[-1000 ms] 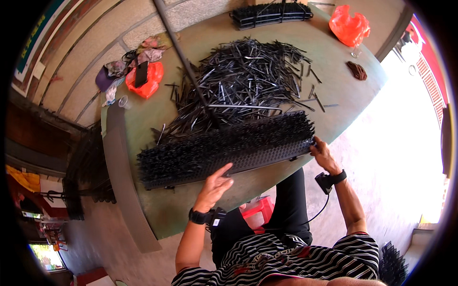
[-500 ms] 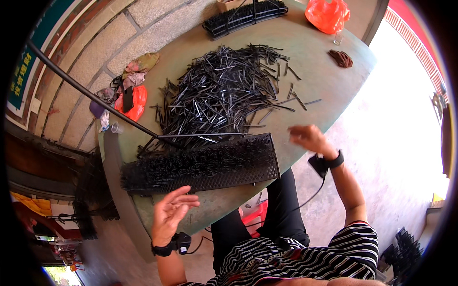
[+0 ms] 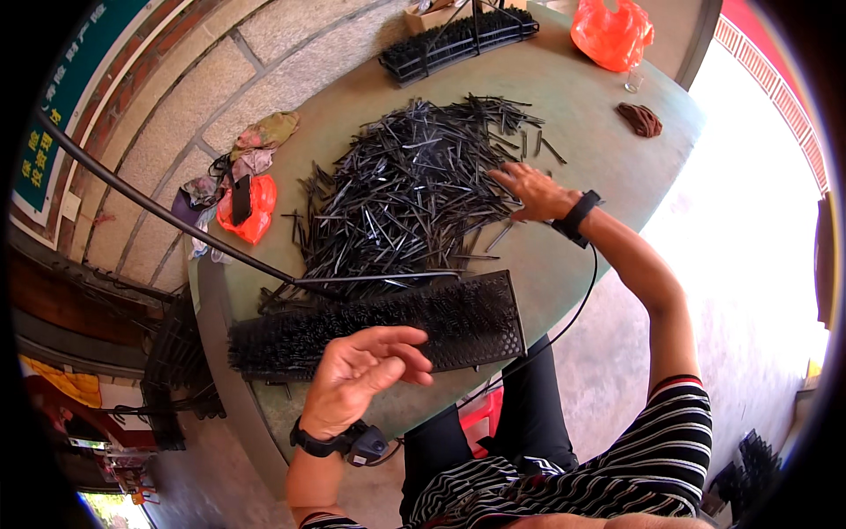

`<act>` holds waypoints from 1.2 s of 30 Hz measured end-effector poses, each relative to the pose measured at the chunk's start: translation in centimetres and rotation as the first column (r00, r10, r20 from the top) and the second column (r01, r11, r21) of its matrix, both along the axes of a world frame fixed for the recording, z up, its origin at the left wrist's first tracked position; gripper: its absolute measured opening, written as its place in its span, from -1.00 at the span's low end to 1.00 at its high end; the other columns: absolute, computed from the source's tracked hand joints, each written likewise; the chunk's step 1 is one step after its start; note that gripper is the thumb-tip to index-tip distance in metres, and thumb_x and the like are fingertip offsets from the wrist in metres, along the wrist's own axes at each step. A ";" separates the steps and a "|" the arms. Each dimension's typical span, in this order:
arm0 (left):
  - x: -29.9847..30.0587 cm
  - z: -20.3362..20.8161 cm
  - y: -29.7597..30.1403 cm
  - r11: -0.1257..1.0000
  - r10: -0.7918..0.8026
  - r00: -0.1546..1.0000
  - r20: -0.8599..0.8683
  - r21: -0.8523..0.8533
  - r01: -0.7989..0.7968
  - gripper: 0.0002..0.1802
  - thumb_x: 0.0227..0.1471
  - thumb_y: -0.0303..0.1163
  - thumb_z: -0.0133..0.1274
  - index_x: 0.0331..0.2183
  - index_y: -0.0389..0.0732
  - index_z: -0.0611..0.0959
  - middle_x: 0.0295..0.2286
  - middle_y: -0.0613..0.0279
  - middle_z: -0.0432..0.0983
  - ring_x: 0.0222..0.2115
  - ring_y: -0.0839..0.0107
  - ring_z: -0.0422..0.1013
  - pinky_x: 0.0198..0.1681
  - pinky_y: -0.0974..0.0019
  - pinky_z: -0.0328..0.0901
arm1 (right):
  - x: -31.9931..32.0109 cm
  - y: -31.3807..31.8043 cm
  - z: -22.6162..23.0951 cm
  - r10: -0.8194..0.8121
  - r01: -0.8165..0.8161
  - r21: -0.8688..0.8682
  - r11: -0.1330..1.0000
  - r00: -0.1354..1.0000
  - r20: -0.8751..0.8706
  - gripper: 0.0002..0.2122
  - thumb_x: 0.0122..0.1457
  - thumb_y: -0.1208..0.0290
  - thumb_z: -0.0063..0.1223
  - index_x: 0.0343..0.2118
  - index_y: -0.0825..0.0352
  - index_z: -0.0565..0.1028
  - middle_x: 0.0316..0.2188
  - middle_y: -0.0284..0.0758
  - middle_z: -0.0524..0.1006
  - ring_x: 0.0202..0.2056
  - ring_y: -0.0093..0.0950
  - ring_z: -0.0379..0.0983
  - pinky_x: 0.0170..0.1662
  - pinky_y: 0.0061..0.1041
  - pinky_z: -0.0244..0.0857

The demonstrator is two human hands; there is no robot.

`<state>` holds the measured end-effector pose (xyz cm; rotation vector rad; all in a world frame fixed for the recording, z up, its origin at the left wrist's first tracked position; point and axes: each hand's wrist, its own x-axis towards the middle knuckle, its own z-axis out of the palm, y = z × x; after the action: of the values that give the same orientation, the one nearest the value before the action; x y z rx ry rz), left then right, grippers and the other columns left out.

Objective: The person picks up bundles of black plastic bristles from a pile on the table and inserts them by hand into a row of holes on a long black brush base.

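Note:
A long black perforated rack lies along the table's near edge, most of its holes filled with short black bristle-like pieces standing close together. My left hand hovers over the rack's near side, palm turned inward, fingers bent and apart from the thumb, nothing visible in them. Behind the rack spreads a large heap of thin black strips. At the heap's right side my right hand reaches in with its fingers stretched out, palm down, the fingertips by the strips. Both wrists wear black bands with small devices.
A dark rod slants in from the left above the table. At the back stands another filled black rack. Red plastic bags, a brown cloth, a clear cup and a phone lie around.
My right hand has moved forward and left from beside the rack to the heap's edge. My left hand has risen and shifted right over the rack. The view has shifted slightly.

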<state>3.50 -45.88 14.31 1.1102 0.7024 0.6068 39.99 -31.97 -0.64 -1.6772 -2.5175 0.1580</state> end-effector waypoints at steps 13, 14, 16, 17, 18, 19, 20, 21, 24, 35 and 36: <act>0.2 -2.2 3.4 0.986 -0.068 0.997 0.020 -0.148 0.070 -0.69 0.04 -0.44 -0.02 -0.14 -0.34 0.47 -0.40 0.14 0.50 -0.37 0.41 0.45 -0.24 0.39 0.35 | -7.5 3.2 -3.6 0.329 -0.397 0.134 0.908 0.874 0.358 -0.22 -0.13 0.23 0.12 0.16 0.34 0.03 0.14 -0.16 0.08 0.17 -0.21 -0.03 0.10 -0.01 -0.07; 0.1 -2.4 3.5 0.987 -0.055 0.998 0.020 -0.147 0.057 -0.69 0.04 -0.44 -0.02 -0.15 -0.34 0.47 -0.40 0.14 0.50 -0.38 0.41 0.46 -0.25 0.39 0.35 | -7.6 3.8 -4.4 0.301 -0.401 0.198 0.894 0.867 0.397 -0.30 -0.09 0.25 0.08 0.14 0.34 0.09 0.13 -0.16 0.09 0.16 -0.21 -0.01 0.09 -0.01 -0.06; 0.2 -2.5 3.9 0.988 -0.051 0.998 0.027 -0.144 0.054 -0.70 0.05 -0.43 -0.02 -0.15 -0.34 0.48 -0.41 0.14 0.50 -0.39 0.41 0.46 -0.26 0.39 0.36 | -7.0 5.0 -6.5 0.229 -0.405 0.323 0.855 0.855 0.465 -0.44 -0.01 0.31 -0.02 0.09 0.35 0.20 0.12 -0.15 0.12 0.14 -0.20 0.03 0.08 -0.01 -0.04; 0.0 -2.7 4.0 0.988 -0.043 0.999 0.028 -0.145 0.047 -0.70 0.05 -0.43 -0.02 -0.15 -0.34 0.48 -0.41 0.14 0.50 -0.39 0.40 0.46 -0.27 0.39 0.36 | -7.0 4.9 -6.3 0.246 -0.415 0.305 0.857 0.850 0.465 -0.62 0.05 0.36 -0.12 -0.05 0.36 0.35 0.08 -0.11 0.15 0.09 -0.13 0.08 0.02 -0.01 0.04; -0.1 -2.8 4.1 0.989 -0.034 0.999 0.028 -0.146 0.038 -0.70 0.05 -0.43 -0.02 -0.15 -0.34 0.48 -0.41 0.14 0.50 -0.40 0.40 0.46 -0.27 0.39 0.36 | -7.2 5.0 -6.6 0.222 -0.382 0.317 0.868 0.870 0.440 -0.64 0.04 0.35 -0.12 -0.08 0.37 0.36 0.07 -0.10 0.16 0.08 -0.09 0.09 0.00 -0.01 0.06; -0.3 -2.9 4.1 0.989 -0.025 0.999 0.029 -0.147 0.029 -0.70 0.05 -0.43 -0.02 -0.15 -0.34 0.48 -0.41 0.14 0.50 -0.40 0.40 0.46 -0.28 0.39 0.36 | -7.4 5.2 -7.1 0.197 -0.348 0.328 0.879 0.889 0.414 -0.67 0.04 0.35 -0.11 -0.12 0.37 0.38 0.07 -0.08 0.16 0.06 -0.06 0.10 -0.01 -0.01 0.08; -0.4 -3.0 4.1 0.989 -0.021 0.999 0.034 -0.147 0.025 -0.70 0.05 -0.43 -0.02 -0.15 -0.34 0.48 -0.41 0.14 0.50 -0.40 0.40 0.46 -0.28 0.39 0.36 | -7.3 5.2 -7.6 0.168 -0.311 0.336 0.889 0.904 0.392 -0.69 0.04 0.35 -0.11 -0.16 0.37 0.39 0.06 -0.07 0.16 0.05 -0.03 0.11 -0.03 -0.01 0.09; -0.5 -3.1 4.2 0.989 -0.017 0.999 0.037 -0.149 0.023 -0.70 0.05 -0.43 -0.02 -0.16 -0.34 0.49 -0.41 0.14 0.50 -0.40 0.40 0.46 -0.28 0.39 0.36 | -7.1 5.3 -7.9 0.123 -0.295 0.409 0.863 0.910 0.396 -0.71 0.04 0.35 -0.12 -0.19 0.37 0.38 0.03 0.02 0.19 -0.04 0.08 0.20 -0.14 -0.01 0.19; -0.7 -3.5 4.3 0.988 -0.009 0.999 0.042 -0.153 0.015 -0.70 0.04 -0.42 -0.01 -0.16 -0.34 0.49 -0.41 0.14 0.50 -0.41 0.40 0.46 -0.29 0.39 0.36 | -6.4 5.1 -9.4 0.001 -0.134 0.400 0.907 0.949 0.317 -0.70 0.05 0.36 -0.14 -0.16 0.37 0.35 -0.03 0.09 0.23 -0.12 0.14 0.27 -0.24 -0.02 0.26; -1.4 -4.2 4.7 0.987 0.032 0.999 0.018 -0.160 -0.029 -0.69 0.01 -0.43 -0.02 -0.17 -0.36 0.48 -0.44 0.07 0.49 -0.43 0.30 0.47 -0.32 0.31 0.37 | -0.7 5.4 -8.6 -0.292 0.206 0.251 0.946 0.877 0.382 -0.74 0.08 0.40 -0.16 -0.16 0.33 0.29 -0.16 0.13 0.34 -0.15 0.09 0.34 -0.26 -0.03 0.29; -1.4 -4.2 4.7 0.987 0.032 0.999 0.024 -0.161 -0.028 -0.69 0.01 -0.43 -0.01 -0.18 -0.36 0.48 -0.44 0.07 0.49 -0.43 0.30 0.46 -0.33 0.31 0.37 | -0.9 5.3 -7.1 -0.324 0.314 0.089 0.945 0.873 0.363 -0.70 0.05 0.38 -0.07 -0.14 0.33 0.29 -0.11 0.11 0.31 -0.08 0.06 0.29 -0.20 -0.01 0.26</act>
<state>2.09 -41.22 10.06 0.9422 0.7331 0.5796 39.07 -26.66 -7.69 -2.2667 -2.4081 -0.2500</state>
